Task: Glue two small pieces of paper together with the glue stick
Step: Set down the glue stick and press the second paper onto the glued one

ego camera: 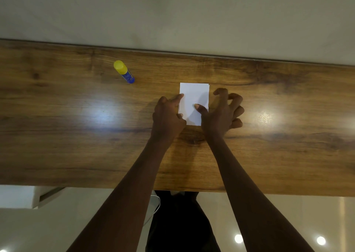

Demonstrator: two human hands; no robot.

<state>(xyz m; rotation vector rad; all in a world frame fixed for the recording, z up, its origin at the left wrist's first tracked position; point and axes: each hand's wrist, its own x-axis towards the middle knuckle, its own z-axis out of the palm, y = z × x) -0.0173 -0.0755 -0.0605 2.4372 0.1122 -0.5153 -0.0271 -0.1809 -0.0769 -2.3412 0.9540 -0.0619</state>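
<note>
Two small white paper pieces lie stacked on the wooden table, the lower one showing as a thin edge at the right and left. My left hand touches the stack's left edge with its index fingertip and thumb. My right hand presses its thumb on the middle of the top piece, its other fingers curled and spread just right of the stack. A blue glue stick with a yellow cap stands capped at the far left, well apart from both hands.
The table's far edge meets a pale wall. Its near edge runs below my forearms, with a glossy floor beyond. Bright light reflections lie on the wood left and right of the hands.
</note>
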